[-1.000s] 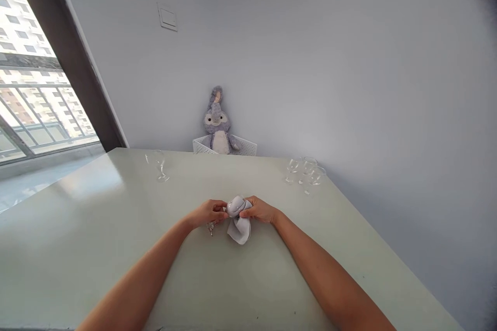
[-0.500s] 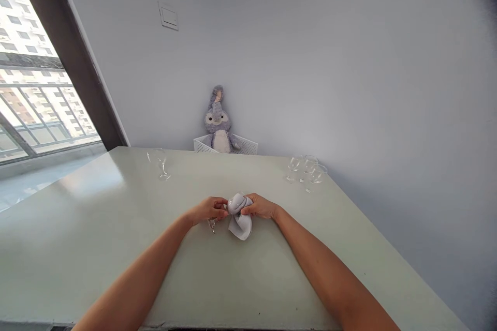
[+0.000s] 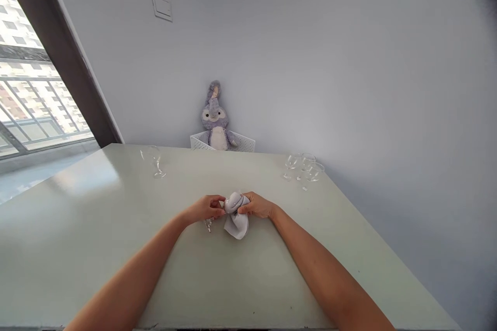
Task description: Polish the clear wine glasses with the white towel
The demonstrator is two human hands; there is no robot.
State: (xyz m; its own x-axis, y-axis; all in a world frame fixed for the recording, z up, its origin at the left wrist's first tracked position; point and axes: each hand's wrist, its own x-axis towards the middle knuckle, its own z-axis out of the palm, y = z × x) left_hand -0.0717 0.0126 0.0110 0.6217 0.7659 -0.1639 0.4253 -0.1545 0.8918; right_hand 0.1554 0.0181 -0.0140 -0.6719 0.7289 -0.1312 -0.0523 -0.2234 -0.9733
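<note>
My left hand pinches the stem of a stemmed glass, whose foot shows below the fingers on the left. The bowl of that glass points right, and a light grey cloth is bunched in and around it. My right hand is closed on the cloth at the bowl, with the thumb in front. A loose end of the cloth hangs down between the hands. The fingers of my right hand behind the cloth are hidden. Both hands are just above the middle of the table.
The pale green table has one stemmed glass standing at the back left. Three more stemmed glasses stand close together at the back right. Behind the far edge, a plush toy sits in a white basket against the wall.
The whole view has shifted slightly. Both hands keep their hold on the glass and cloth, with hardly any visible movement between them.
</note>
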